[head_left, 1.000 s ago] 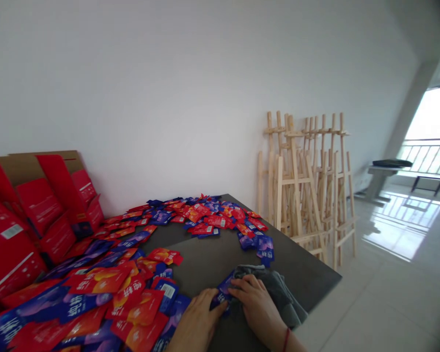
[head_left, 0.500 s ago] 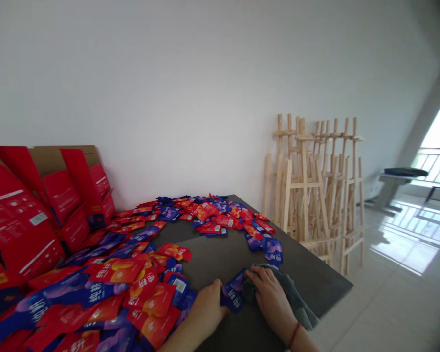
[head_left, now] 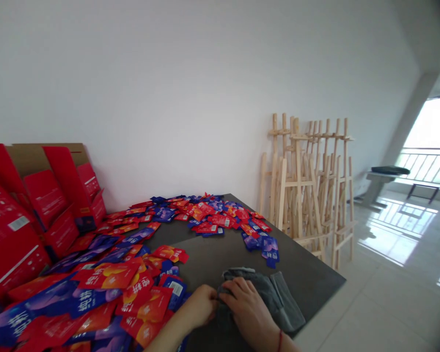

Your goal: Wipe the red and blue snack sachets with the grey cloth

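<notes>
A grey-green cloth (head_left: 266, 293) lies bunched on the dark table near its front edge. My right hand (head_left: 244, 305) presses on the cloth with its fingers curled into it. Against the cloth's left edge, my left hand (head_left: 203, 303) is closed in a pinch; what it holds is hidden beneath the cloth and fingers. Red and blue printed packets (head_left: 150, 303) are heaped to the left of my left hand. Beyond the cloth, a blue packet (head_left: 270, 248) lies flat near the table's right edge.
More packets (head_left: 205, 210) spread along the back of the dark table (head_left: 220, 254). Red open cartons (head_left: 62, 195) stand at the left. Wooden easels (head_left: 300, 186) lean by the wall, right of the table.
The cloth and my right hand have moved left to meet my left hand. The blue packet that was between my hands is now out of sight. The view has turned slightly right.
</notes>
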`<state>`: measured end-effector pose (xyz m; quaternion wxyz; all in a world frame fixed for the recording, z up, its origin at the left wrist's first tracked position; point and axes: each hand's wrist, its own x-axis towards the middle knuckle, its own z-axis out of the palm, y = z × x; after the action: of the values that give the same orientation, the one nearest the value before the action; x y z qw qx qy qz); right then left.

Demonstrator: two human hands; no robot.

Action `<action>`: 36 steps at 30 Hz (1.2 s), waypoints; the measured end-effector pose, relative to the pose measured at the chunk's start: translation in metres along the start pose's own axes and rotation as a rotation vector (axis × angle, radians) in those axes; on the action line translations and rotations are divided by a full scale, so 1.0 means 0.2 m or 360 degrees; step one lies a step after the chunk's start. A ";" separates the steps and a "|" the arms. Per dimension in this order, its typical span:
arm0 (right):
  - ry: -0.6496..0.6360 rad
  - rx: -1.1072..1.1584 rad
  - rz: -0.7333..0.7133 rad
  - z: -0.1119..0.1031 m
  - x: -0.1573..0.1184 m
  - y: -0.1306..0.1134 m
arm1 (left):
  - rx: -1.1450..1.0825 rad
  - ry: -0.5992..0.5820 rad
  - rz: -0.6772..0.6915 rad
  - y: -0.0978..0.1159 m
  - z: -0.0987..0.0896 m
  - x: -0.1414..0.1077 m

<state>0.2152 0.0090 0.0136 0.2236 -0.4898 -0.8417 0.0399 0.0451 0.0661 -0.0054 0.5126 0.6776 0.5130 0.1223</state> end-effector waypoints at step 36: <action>-0.0050 -0.0255 0.0262 -0.04 -0.13 0.24 | -0.0097 0.0085 -0.0129 0.02 0.00 -0.02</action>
<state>0.2686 0.0111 -0.0014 0.1665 -0.5728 -0.8026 -0.0016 0.0447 0.0628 0.0000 0.5236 0.6370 0.5494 0.1350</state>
